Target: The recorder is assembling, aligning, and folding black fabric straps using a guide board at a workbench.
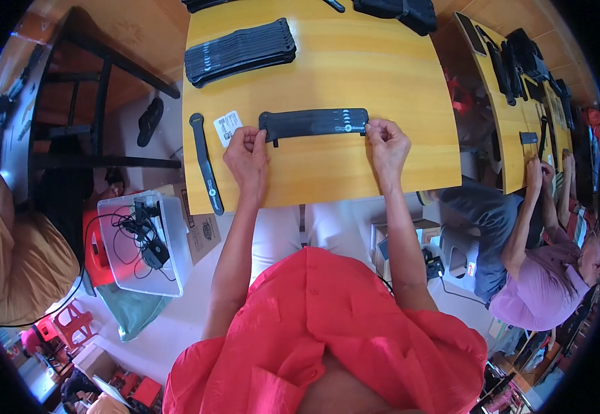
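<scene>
A flat bundle of black straps [313, 123], with pale markings near its right end, lies crosswise on the yellow wooden table [327, 176]. My left hand [248, 155] pinches its left end between thumb and fingers. At the other end, my right hand [388, 146] grips the corner the same way. Short dark tabs poke out beneath both ends. Left of my left hand rests a single black strap [207, 165] with a rounded, holed top. Between that strap and the bundle sits a small white printed label [229, 127].
A thick row of stacked black straps [241, 52] lies at the table's far left, and a dark folded bundle [400, 12] at the far right. Below left stands a clear plastic bin [175, 276] of cables. People work at neighbouring tables, one in a purple shirt [541, 286].
</scene>
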The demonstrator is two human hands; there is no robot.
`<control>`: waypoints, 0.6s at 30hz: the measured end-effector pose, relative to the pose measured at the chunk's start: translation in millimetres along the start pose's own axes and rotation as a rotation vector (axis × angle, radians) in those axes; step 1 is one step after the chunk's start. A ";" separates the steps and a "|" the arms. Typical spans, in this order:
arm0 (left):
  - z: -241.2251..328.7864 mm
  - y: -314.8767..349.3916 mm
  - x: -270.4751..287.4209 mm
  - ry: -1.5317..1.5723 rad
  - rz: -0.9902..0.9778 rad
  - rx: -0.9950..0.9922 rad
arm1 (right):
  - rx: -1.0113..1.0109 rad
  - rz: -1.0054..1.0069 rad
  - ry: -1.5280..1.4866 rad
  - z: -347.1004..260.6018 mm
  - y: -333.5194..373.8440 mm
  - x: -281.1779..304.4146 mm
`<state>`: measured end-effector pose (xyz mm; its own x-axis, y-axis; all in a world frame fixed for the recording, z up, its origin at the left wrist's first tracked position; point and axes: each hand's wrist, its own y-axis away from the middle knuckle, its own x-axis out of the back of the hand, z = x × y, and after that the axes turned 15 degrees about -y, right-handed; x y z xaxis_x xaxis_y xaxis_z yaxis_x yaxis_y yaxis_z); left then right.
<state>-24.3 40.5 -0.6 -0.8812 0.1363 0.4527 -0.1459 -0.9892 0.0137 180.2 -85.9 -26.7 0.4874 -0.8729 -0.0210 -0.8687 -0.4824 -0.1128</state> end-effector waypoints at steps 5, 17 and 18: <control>-5.7 -2.2 -1.7 -0.039 0.030 -0.026 | -0.016 0.000 0.025 -6.1 1.1 -4.3; -23.2 -9.5 -6.7 -0.142 0.078 -0.140 | 0.056 -0.013 0.075 -4.1 -1.2 -6.0; -26.7 -10.6 -7.7 -0.138 0.086 -0.147 | 0.048 -0.018 0.065 -5.1 -1.2 -6.9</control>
<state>-28.0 51.4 -28.1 -0.8248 0.0327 0.5645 -0.1457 -0.9769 -0.1563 177.4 -79.7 -21.4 0.4944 -0.8680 0.0461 -0.8540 -0.4950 -0.1603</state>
